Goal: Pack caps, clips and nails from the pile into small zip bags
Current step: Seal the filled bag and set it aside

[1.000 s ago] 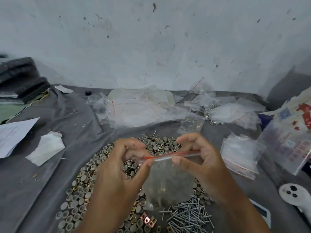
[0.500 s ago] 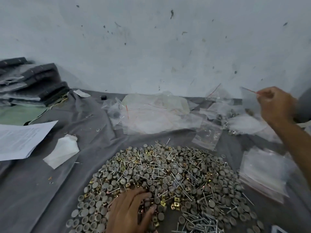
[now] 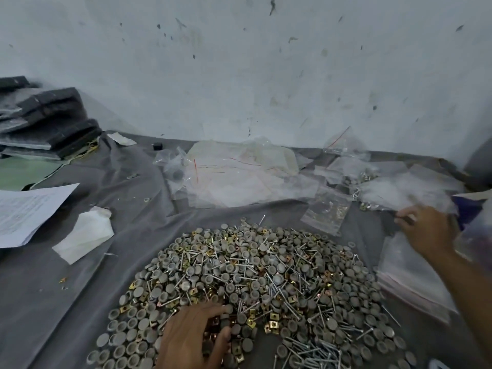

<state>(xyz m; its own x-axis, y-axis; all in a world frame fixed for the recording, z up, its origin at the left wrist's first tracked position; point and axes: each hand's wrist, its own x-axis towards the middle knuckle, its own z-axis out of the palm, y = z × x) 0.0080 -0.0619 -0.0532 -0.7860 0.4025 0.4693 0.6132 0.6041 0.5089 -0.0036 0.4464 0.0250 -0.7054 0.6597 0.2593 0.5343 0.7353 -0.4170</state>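
Observation:
A wide pile of grey caps, brass clips and steel nails (image 3: 266, 283) lies on the grey cloth (image 3: 66, 288) in front of me. My left hand (image 3: 191, 339) rests on the pile's near edge, fingers spread over caps and clips. My right hand (image 3: 426, 230) hovers at the right, blurred, above a stack of empty zip bags (image 3: 415, 275); I see nothing in its fingers. Behind it, filled bags (image 3: 394, 187) lie in a heap. One small bag with clips (image 3: 327, 211) sits beside the pile.
Loose clear bags with red zip lines (image 3: 239, 177) are spread along the wall. At the left lie printed paper (image 3: 26, 209), a folded white sheet (image 3: 85, 233) and dark stacked packs (image 3: 45, 123). A blue-and-white package (image 3: 471, 206) stands at the right edge.
My right hand has let go of the zip bag it carried to the back right and has dropped down to the empty-bag stack. My left hand stays on the pile.

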